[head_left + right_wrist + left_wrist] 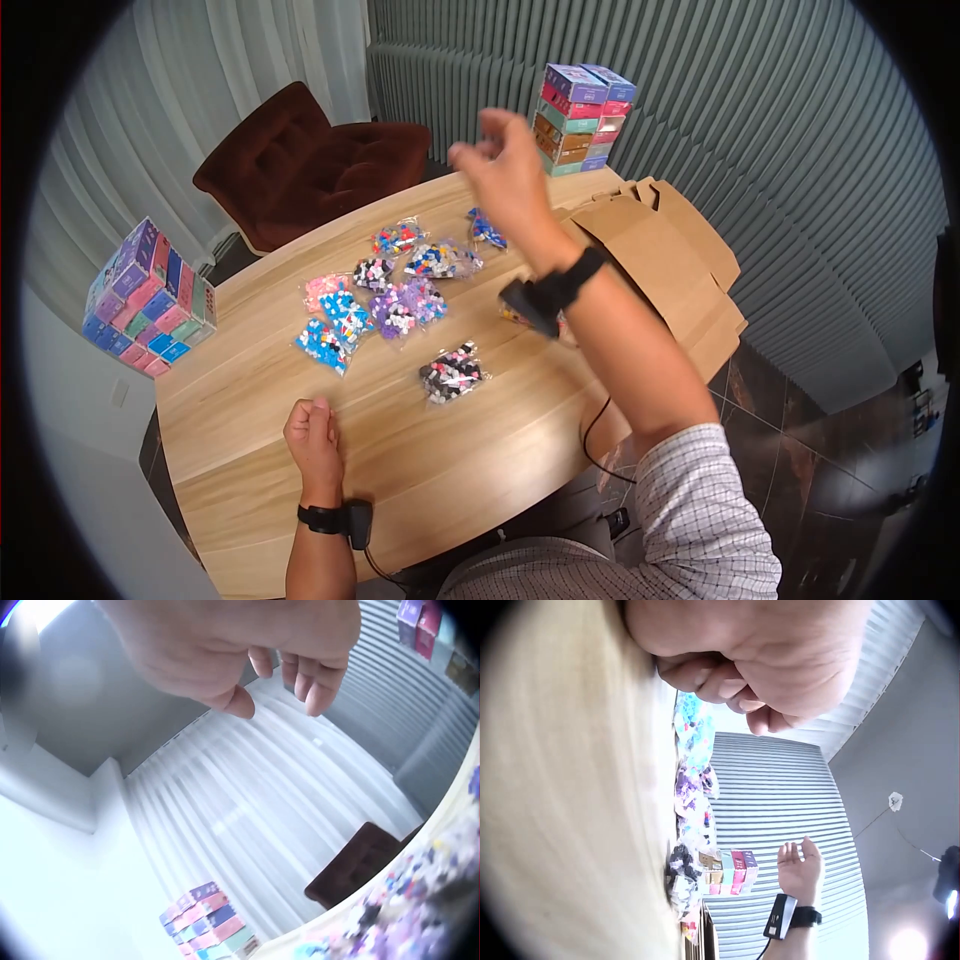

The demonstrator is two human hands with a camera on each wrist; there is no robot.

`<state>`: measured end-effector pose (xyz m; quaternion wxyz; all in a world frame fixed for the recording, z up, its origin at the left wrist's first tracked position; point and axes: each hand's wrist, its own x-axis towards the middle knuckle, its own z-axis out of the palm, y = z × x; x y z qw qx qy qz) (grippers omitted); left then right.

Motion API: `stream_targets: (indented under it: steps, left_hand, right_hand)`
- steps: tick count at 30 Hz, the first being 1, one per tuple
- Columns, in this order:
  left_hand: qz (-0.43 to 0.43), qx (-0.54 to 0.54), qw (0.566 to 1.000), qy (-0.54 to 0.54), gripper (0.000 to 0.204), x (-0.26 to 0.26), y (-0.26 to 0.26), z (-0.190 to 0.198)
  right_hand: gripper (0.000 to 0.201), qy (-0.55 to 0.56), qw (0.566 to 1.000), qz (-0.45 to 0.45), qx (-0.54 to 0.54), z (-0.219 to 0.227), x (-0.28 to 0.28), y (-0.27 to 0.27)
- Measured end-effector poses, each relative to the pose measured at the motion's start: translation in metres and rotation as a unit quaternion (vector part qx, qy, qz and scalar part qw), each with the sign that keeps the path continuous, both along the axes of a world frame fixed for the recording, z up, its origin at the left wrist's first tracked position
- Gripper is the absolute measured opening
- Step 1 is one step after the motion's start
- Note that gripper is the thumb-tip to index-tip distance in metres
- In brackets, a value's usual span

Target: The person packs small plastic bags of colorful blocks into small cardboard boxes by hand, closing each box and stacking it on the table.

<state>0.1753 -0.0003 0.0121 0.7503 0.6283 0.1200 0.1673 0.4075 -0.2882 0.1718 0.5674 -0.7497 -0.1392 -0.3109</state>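
My right hand (508, 172) is raised over the far side of the table, its fingers loosely bent and holding nothing. In the right wrist view, a gap shows between the thumb and the fingers (319, 697). Resting on the table near the front left, my left hand (313, 440) has its fingers curled in and grips nothing. Several clear bags of small coloured pieces lie between the hands: black and pink (452, 374), purple (408, 306), blue (323, 345), light pink (325, 291), and mixed colours (443, 260). A dark blue bag (486, 229) lies beneath the right hand.
Stacks of small colourful boxes stand at the table's left edge (150, 300) and far right (583, 120). An open cardboard box (660, 265) lies along the right side, with another bag partly hidden behind the right wrist. A brown chair (310, 165) stands beyond the table (250, 400).
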Motion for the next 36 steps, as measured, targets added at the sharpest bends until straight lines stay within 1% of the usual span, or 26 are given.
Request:
stream_targets:
  steps: [2, 4, 6, 7, 9, 12, 14, 18, 21, 22, 25, 30, 33, 36]
  left_hand:
    - [0.001, 0.005, 1.0, 0.003, 0.033, -0.001, 0.001, -0.001]
    - [0.002, 0.008, 1.0, 0.005, 0.033, -0.002, 0.002, -0.001]
    - [0.001, 0.009, 1.0, 0.008, 0.034, -0.003, 0.001, 0.001]
    - [0.002, 0.014, 1.0, 0.011, 0.034, -0.002, 0.0, 0.002]
    - [0.005, 0.025, 1.0, 0.017, 0.034, -0.002, -0.003, 0.006]
    - [-0.002, 0.019, 0.999, 0.037, 0.034, -0.004, -0.004, 0.01]
    - [0.004, 0.027, 0.999, 0.046, 0.034, -0.004, -0.005, 0.01]
    - [0.001, 0.046, 0.998, 0.045, 0.034, -0.004, -0.006, 0.011]
    - [-0.004, 0.051, 0.998, 0.044, 0.034, -0.004, -0.006, 0.011]
    - [-0.006, 0.051, 0.998, 0.047, 0.034, -0.004, -0.006, 0.012]
    - [-0.008, 0.051, 0.997, 0.055, 0.035, -0.003, -0.009, 0.016]
    - [-0.009, 0.059, 0.997, 0.054, 0.035, -0.004, -0.007, 0.014]
    - [-0.017, 0.049, 0.998, 0.045, 0.035, -0.003, -0.008, 0.014]
    - [-0.011, 0.055, 0.997, 0.051, 0.035, -0.003, -0.008, 0.013]
  right_hand:
    - [0.064, -0.032, 0.993, -0.096, -0.063, 0.002, 0.056, -0.032]
    - [0.07, -0.052, 0.972, -0.195, -0.124, 0.002, 0.103, -0.067]
    - [0.074, -0.021, 0.961, -0.243, -0.131, 0.008, 0.126, -0.099]
    - [0.076, -0.029, 0.945, -0.293, -0.144, 0.006, 0.14, -0.116]
    - [0.091, 0.016, 0.91, -0.371, -0.183, 0.009, 0.147, -0.14]
    - [0.1, 0.075, 0.908, -0.373, -0.174, 0.003, 0.169, -0.174]
    - [0.104, 0.104, 0.903, -0.38, -0.171, 0.009, 0.172, -0.178]
    - [0.111, 0.126, 0.899, -0.37, -0.196, 0.012, 0.186, -0.179]
    - [0.107, 0.151, 0.889, -0.376, -0.212, 0.011, 0.193, -0.177]
    - [0.102, 0.159, 0.887, -0.37, -0.225, 0.007, 0.203, -0.185]
    - [0.097, 0.157, 0.883, -0.373, -0.239, 0.004, 0.208, -0.189]
    - [0.102, 0.157, 0.883, -0.378, -0.23, 0.011, 0.206, -0.186]
    - [0.101, 0.161, 0.877, -0.381, -0.243, 0.008, 0.214, -0.194]
    - [0.096, 0.15, 0.876, -0.388, -0.245, -0.001, 0.229, -0.206]
